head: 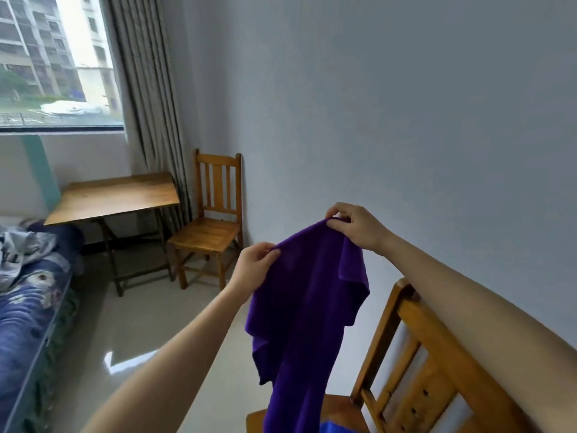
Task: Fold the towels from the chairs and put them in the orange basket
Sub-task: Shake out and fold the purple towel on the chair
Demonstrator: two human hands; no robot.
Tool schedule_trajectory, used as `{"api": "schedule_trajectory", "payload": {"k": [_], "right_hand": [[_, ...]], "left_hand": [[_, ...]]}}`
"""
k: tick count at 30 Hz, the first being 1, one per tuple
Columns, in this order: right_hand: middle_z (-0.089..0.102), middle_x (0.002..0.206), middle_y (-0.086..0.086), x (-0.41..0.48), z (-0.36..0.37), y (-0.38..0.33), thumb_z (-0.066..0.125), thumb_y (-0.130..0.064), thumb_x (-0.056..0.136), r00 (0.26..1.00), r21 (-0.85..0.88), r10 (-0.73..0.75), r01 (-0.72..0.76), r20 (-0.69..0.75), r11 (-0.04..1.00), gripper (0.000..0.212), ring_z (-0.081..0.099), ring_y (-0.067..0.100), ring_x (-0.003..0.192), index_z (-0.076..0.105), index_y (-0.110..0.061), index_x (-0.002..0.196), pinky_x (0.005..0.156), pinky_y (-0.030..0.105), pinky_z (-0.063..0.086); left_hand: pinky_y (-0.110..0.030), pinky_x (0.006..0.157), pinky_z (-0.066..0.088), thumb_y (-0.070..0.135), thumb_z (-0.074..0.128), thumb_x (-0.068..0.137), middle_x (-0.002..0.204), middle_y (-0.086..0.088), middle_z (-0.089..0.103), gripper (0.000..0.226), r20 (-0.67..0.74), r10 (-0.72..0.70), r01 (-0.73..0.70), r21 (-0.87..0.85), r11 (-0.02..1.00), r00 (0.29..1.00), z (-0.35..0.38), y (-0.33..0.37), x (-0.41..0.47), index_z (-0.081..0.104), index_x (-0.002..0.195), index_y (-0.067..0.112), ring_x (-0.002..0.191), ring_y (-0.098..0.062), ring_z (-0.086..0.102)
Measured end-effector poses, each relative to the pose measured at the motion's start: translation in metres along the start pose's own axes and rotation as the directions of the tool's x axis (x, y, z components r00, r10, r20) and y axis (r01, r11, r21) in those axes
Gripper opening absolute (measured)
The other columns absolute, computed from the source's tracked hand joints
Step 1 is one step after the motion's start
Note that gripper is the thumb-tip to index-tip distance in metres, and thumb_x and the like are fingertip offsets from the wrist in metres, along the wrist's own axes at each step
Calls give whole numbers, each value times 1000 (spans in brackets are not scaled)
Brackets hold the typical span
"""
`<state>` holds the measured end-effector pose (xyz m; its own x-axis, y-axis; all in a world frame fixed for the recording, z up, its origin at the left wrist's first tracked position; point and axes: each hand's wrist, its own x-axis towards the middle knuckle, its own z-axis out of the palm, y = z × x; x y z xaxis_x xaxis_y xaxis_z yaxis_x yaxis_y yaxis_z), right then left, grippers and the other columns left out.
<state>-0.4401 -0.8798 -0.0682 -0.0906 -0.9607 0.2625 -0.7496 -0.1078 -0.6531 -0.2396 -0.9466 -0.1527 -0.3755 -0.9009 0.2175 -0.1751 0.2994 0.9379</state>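
Purple towel (306, 307) hangs crumpled above near chair (406, 354), top edge pinched by left hand (254, 264) and right hand (356, 225); uneven grips risk a crooked fold or a slipped corner.

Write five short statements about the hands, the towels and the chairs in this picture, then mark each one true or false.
1. The left hand and the right hand both pinch the upper edge of the purple towel. True.
2. The purple towel lies folded on the near chair. False: it hangs unfolded from the two hands.
3. A towel is draped over the far chair. False: no towel shows on it.
4. A blue cloth shows on the near chair's seat. True.
5. The orange basket stands beside the far chair. False: no basket is in view.
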Motion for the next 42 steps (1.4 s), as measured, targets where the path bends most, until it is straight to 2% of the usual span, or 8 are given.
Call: {"api": "schedule_trajectory", "payload": {"k": [11, 16, 20, 24, 28, 32, 37, 42], "right_hand": [[58, 78, 1, 9, 7, -55, 55, -11, 92, 987, 257, 161, -161, 24, 953, 15, 54, 11, 69, 59, -14, 78, 62, 20, 44], [57, 77, 3, 17, 26, -62, 56, -7, 89, 959, 344, 282, -254, -34, 904, 13, 52, 12, 71, 58, -11, 77, 58, 21, 43], [57, 77, 5, 14, 40, -63, 56, -4, 89, 935, 387, 349, -302, -56, 871, 11, 54, 14, 72, 58, -7, 78, 59, 22, 48], [57, 76, 7, 9, 45, -59, 55, 0, 88, 912, 472, 410, -347, -32, 810, 7, 56, 16, 70, 59, -1, 83, 62, 25, 50], [57, 73, 10, 3, 47, -49, 55, 3, 87, 884, 555, 467, -387, -3, 736, 16, 56, 19, 67, 56, -4, 72, 64, 28, 51], [57, 70, 10, -4, 43, -35, 55, 5, 86, 856, 657, 516, -402, 23, 638, 16, 56, 18, 62, 57, -2, 72, 53, 24, 50], [56, 67, 11, -9, 43, -17, 55, 7, 84, 822, 709, 569, -413, 20, 571, 16, 55, 18, 58, 58, 0, 70, 48, 22, 51], [53, 64, 9, -35, 52, 12, 52, 7, 86, 807, 607, 575, -527, 138, 594, 19, 55, 13, 48, 54, -2, 68, 41, 19, 47]], "left_hand": [[-32, 85, 50, 15, 55, 92, 98, -1, 57, 19, -325, 211, -108, 309, 945, 922, -26, 23, 0, 63, 108, 11, 90, -16, 58], [-26, 70, 51, 15, 59, 88, 80, -2, 65, 8, -168, 210, -227, -90, 970, 963, -7, 15, -48, 61, 92, 21, 72, -8, 62], [-27, 77, 56, 16, 76, 75, 104, -2, 61, 67, 21, 284, -284, 4, 959, 959, -5, 5, -58, 38, 127, 35, 86, -15, 64], [-30, 70, 58, 20, 78, 70, 108, -14, 59, 75, 197, 703, -644, 616, 454, 684, -7, -2, -58, 39, 133, 27, 87, -22, 63], [-37, 73, 59, 13, 75, 72, 111, -15, 63, 58, 385, 780, -757, 632, 167, 494, -5, 7, -53, 47, 122, 20, 94, -28, 65], [-38, 88, 51, 31, 85, 59, 125, -10, 53, 68, 555, 671, -741, 672, -12, 492, -3, 7, -45, 57, 120, 28, 113, -27, 54], [-45, 83, 52, 31, 76, 67, 115, -14, 62, 15, 429, 730, -745, 647, 163, 532, 15, 17, -45, 73, 80, 24, 110, -30, 53], [-40, 90, 44, 21, 60, 87, 111, -8, 60, 19, 148, 467, -469, 529, 707, 872, 33, 52, -44, 74, 87, 9, 107, -26, 52]]}}
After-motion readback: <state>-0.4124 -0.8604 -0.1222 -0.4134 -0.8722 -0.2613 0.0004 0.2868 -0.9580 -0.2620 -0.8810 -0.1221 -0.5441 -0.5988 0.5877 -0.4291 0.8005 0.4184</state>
